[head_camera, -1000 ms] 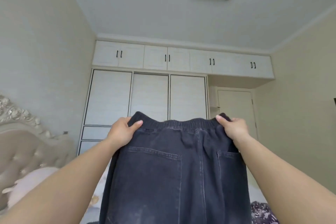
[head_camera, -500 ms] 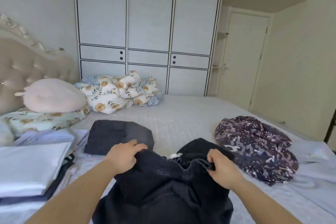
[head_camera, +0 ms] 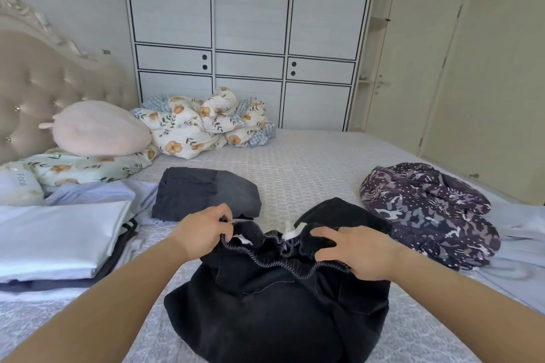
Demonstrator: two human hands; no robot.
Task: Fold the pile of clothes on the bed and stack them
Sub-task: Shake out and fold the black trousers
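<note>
Dark blue-black trousers (head_camera: 280,303) with an elastic waistband lie bunched on the bed (head_camera: 309,162) in front of me. My left hand (head_camera: 203,230) pinches the waistband at its left end. My right hand (head_camera: 356,250) grips the bunched waistband at its right end, fingers spread over the cloth. A folded dark grey garment (head_camera: 203,194) lies just beyond my left hand. At the left sits a stack of folded pale blue and dark clothes (head_camera: 56,242). A crumpled purple patterned garment (head_camera: 433,209) lies unfolded at the right.
A pink cushion (head_camera: 100,130) and floral pillow (head_camera: 85,168) rest by the tufted headboard (head_camera: 50,82). A bundled floral quilt (head_camera: 206,124) sits at the far side. White wardrobes (head_camera: 247,23) and a door (head_camera: 418,62) stand behind the bed.
The trousers, held up by the waistband in the air a second ago, have come down onto the bed and bunched up. Both hands stayed on the waistband; my view dropped from ceiling to bed.
</note>
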